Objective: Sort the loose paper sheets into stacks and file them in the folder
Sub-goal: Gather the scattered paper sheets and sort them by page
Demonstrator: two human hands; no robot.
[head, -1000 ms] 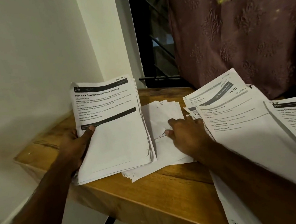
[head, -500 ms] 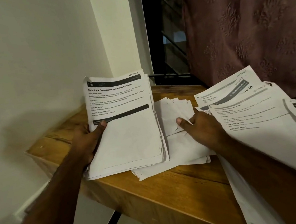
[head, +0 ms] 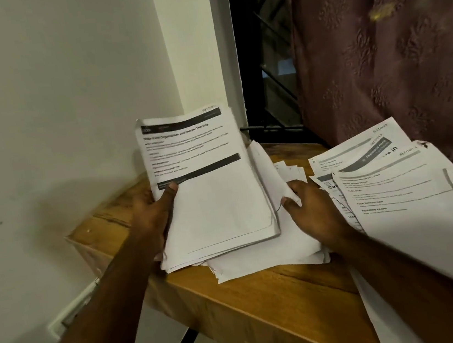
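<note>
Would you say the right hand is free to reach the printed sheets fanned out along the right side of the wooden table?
Probably not yet: the right hand grips blank white sheets, though the printed sheets lie unobstructed right beside it.

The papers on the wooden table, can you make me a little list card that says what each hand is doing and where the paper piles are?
left hand: grips the printed stack, thumb on top, stack tilted up
right hand: pinches a blank sheet at the stack's right edge
under the stack: blank white sheets lying on the wooden table
right side: spread of printed sheets, overlapping, some hanging over the table edge
folder: not in view
behind: white wall, dark curtain
</note>
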